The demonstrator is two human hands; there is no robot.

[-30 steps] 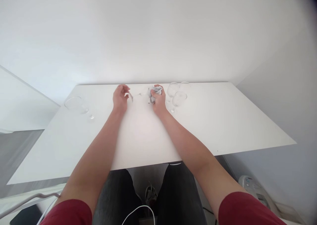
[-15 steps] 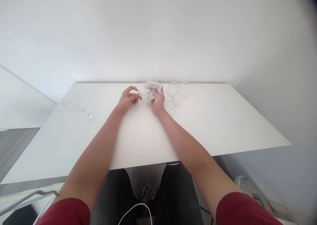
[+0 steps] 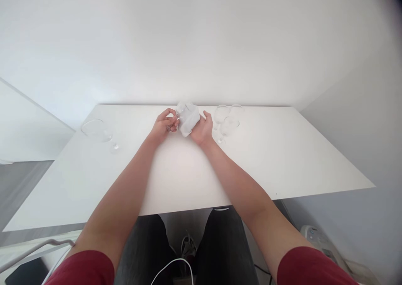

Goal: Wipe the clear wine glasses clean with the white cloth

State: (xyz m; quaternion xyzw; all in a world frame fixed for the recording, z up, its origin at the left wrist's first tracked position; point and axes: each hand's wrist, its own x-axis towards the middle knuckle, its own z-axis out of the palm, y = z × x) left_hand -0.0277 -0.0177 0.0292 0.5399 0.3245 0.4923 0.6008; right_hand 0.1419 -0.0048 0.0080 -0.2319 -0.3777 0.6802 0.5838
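Scene is being viewed from one head-worn camera, looking forward and down along both arms; the white table [image 3: 282,159] is being framed close, wall behind.

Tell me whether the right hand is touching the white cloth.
Touching. The head view shows the right hand cupped against the bunched white cloth, palm and thumb pressed on its right side with no gap between them.

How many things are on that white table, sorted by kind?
Stemmed glasses standing on the table: 4, one far left and a cluster of three beside the right hand.
Glass held in the left hand, mostly hidden: 1.
White cloth: 1.
Total: 6.
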